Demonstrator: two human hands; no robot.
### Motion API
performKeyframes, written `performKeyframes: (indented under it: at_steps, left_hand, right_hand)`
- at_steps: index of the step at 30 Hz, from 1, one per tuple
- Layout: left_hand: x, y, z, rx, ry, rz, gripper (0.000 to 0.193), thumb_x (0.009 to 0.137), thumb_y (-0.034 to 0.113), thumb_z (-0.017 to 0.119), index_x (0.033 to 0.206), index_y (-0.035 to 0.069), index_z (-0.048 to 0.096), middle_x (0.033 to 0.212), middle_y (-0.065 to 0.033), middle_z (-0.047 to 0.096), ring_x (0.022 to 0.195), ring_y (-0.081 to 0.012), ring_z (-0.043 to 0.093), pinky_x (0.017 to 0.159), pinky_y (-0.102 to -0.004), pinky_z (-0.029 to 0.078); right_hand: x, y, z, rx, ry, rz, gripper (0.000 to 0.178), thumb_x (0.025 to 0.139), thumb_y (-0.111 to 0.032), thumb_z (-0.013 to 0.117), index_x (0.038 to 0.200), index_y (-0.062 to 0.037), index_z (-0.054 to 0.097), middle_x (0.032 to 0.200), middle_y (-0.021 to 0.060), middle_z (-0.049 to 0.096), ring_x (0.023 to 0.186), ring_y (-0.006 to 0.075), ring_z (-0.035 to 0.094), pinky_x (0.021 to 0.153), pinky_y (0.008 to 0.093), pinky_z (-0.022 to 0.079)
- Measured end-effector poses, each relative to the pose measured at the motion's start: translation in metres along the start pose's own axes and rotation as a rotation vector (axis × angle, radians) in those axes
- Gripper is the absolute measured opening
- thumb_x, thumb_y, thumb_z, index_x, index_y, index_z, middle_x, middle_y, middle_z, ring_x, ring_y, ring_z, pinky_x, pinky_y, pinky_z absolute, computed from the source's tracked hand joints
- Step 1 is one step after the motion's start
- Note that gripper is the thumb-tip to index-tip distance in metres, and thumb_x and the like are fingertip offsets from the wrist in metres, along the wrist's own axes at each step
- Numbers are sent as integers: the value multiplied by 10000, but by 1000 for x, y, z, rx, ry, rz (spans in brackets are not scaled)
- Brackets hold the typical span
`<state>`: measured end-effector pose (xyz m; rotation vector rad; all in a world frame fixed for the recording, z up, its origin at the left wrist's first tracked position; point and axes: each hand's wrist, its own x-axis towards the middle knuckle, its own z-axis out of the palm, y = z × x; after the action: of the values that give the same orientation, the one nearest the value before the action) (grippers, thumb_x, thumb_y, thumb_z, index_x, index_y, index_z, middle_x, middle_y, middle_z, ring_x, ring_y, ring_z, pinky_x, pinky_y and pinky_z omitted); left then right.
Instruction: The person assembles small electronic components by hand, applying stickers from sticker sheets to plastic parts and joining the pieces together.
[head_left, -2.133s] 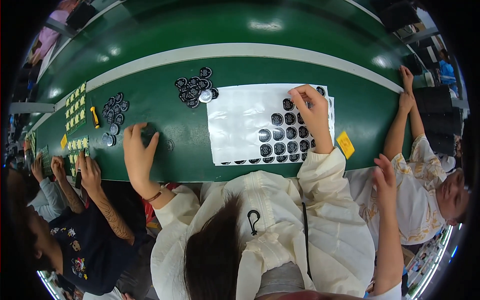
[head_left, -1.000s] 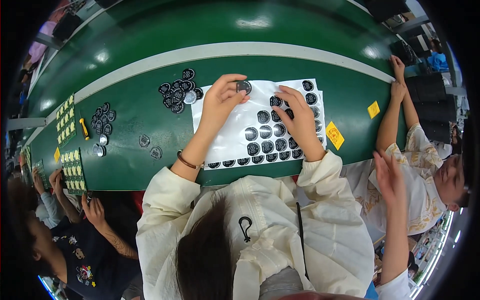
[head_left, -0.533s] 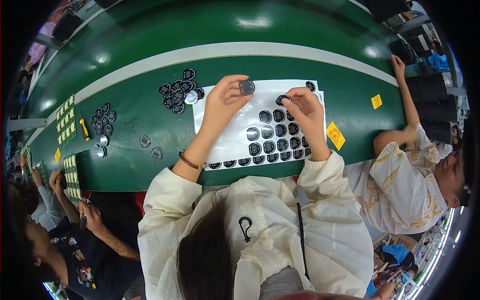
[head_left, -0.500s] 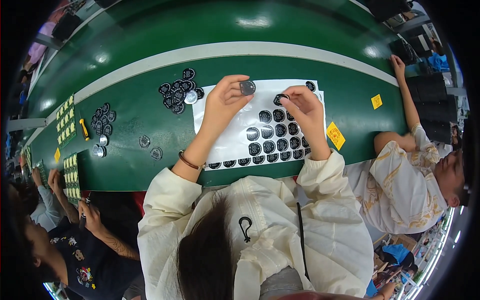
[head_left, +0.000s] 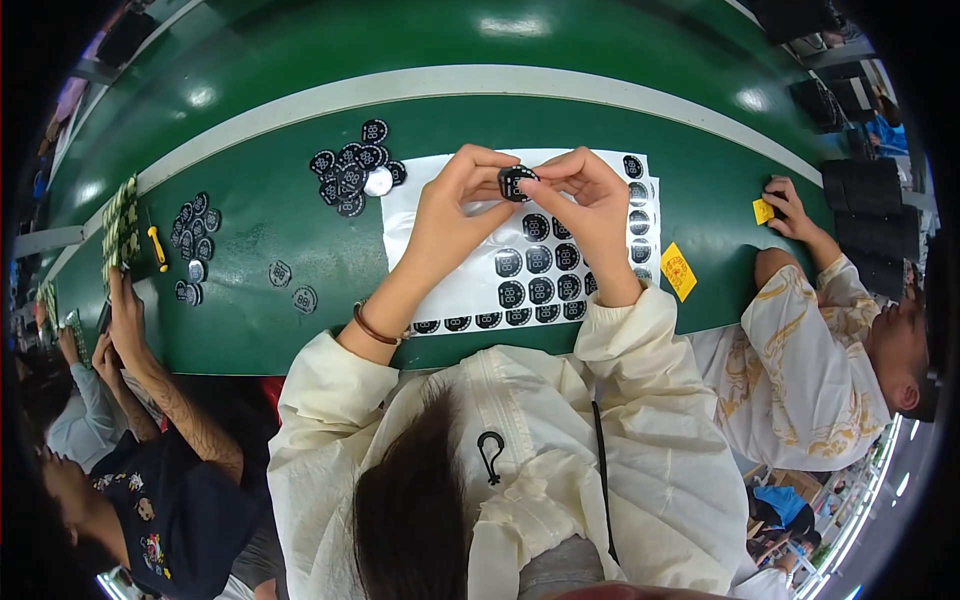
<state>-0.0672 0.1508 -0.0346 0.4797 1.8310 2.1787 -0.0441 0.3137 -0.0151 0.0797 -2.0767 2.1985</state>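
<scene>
Both my hands meet above a white sheet (head_left: 450, 280) that carries rows of round black stickers (head_left: 540, 275). My left hand (head_left: 455, 205) and my right hand (head_left: 590, 205) pinch one small round black disc (head_left: 515, 182) between their fingertips, just over the sheet's far edge. A heap of the same black discs (head_left: 352, 170), with one silvery one among them, lies on the green table (head_left: 250, 230) left of the sheet. Two single discs (head_left: 292, 285) rest nearer to me on the left.
Another group of black discs (head_left: 195, 235) and a yellow-handled tool (head_left: 157, 247) lie far left, by a neighbour's hands (head_left: 125, 310). A yellow tag (head_left: 678, 270) lies right of the sheet. A person on the right touches a second yellow tag (head_left: 765, 210).
My two hands have come together over the sheet's far edge. The disc held in my left hand is now gripped by both hands. The person on the right has reached to the small yellow tag.
</scene>
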Motion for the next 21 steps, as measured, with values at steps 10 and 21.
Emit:
performKeyframes:
  at_steps: [10,21]
  left_hand:
    - [0,0,1,52,4,14,349,749,-74,658,1060,16,529,970,-98,666,926,-168,651,835,-284,523]
    - [-1,1,2,107,12,31,350,742,-67,666,1055,22,536,951,-91,673,909,-168,658,821,-287,528]
  right_hand:
    - [0,0,0,-52,13,40,139,749,-4,735,834,7,626,836,70,665,751,109,632,698,221,503]
    - [0,0,-1,-83,4,33,133,746,0,733,827,11,627,829,70,662,746,108,628,693,219,502]
